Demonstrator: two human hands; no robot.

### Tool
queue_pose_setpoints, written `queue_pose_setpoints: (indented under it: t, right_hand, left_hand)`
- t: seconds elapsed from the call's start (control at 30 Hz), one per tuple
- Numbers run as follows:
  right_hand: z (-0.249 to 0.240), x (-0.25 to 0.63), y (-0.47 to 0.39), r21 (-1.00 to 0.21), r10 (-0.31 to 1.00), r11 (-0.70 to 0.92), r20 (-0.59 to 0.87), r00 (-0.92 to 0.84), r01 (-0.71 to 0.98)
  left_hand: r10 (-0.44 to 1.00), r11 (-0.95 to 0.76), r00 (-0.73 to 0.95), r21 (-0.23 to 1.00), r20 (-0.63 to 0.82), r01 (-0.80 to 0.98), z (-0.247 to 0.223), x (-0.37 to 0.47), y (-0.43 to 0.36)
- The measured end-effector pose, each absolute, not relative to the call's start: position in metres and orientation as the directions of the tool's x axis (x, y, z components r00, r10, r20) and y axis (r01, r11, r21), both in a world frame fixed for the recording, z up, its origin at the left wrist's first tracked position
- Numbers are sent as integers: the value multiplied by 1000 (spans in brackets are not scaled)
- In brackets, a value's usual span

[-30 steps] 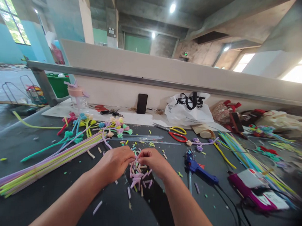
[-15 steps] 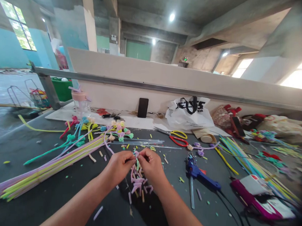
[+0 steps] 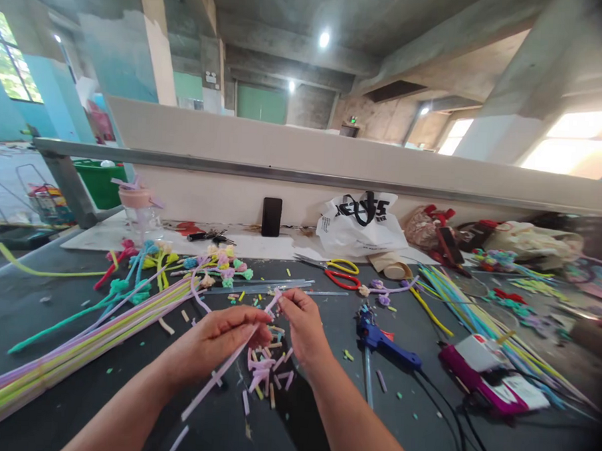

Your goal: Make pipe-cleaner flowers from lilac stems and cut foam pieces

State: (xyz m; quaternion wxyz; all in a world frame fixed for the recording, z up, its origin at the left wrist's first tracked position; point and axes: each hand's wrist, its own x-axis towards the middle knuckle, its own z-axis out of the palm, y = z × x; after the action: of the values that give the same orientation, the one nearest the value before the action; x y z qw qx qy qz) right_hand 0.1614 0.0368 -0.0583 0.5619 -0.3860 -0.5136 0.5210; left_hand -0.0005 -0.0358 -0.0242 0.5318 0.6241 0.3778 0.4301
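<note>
A pale lilac pipe cleaner (image 3: 213, 385) slants from between my two hands down toward the lower left. My right hand (image 3: 301, 322) pinches its upper end between thumb and fingertips. Along its middle, my left hand (image 3: 215, 341) holds the stem between the thumb and fairly straight fingers. Below the hands lies a small heap of cut pipe cleaner pieces (image 3: 260, 373), mostly lilac with some tan ones. Past my fingertips, clear glue sticks (image 3: 258, 287) rest on the dark table (image 3: 138, 404).
To the left lie a bundle of long pipe cleaners (image 3: 91, 349) and finished small flowers (image 3: 224, 265). Scissors (image 3: 341, 274) and a blue glue gun (image 3: 388, 344) with a cord are at right. A phone (image 3: 271, 217), a jar (image 3: 139, 212) and a white bag (image 3: 363, 225) stand behind.
The long lilac stem now shows across my left hand, whose fingers have straightened from a pinch. My right hand still pinches near the same spot. The view has swung to the right.
</note>
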Motion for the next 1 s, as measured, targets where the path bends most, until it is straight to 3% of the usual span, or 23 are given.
queue_pose_setpoints:
  t: [0.1, 0.2, 0.27, 0.37, 0.43, 0.57, 0.63, 0.73, 0.83, 1.0]
  right_hand:
    - [-58, 163, 39, -943, 988, 79, 117, -99, -322]
    - [-59, 165, 41, -910, 987, 14, 78, -139, -415]
    - [-59, 165, 40, -891, 982, -25, 63, -177, -454]
    - [-59, 163, 37, -871, 966, -87, 45, -256, -483]
    - [-57, 162, 35, -862, 954, -117, 40, -297, -494]
    - [-55, 160, 31, -848, 945, -125, 56, -322, -515]
    - [-54, 161, 30, -849, 934, -136, 62, -351, -511]
    - [-52, 162, 29, -861, 910, -164, 57, -411, -482]
    - [-52, 163, 28, -875, 890, -180, 49, -453, -449]
    - [-53, 161, 27, -885, 887, -191, 30, -462, -424]
  left_hand:
    - [915, -276, 302, 961, 268, -19, -24, -9, -38]
    - [866, -497, 111, 864, 488, 78, -23, -11, -37]
    - [818, -575, 11, 817, 575, 51, -21, -9, -37]
    - [852, -524, -48, 845, 522, -111, -18, -6, -36]
    - [904, -427, -37, 899, 425, -99, -19, -4, -35]
    - [951, -300, -12, 930, 309, 211, -24, -2, -32]
    - [932, -337, 30, 834, 361, 436, -27, -3, -29]
    - [870, -440, 158, 591, 468, 676, -30, -7, -28]
    - [850, -454, 223, 447, 478, 771, -29, -9, -30]
    - [852, -429, 234, 369, 468, 824, -26, -10, -32]
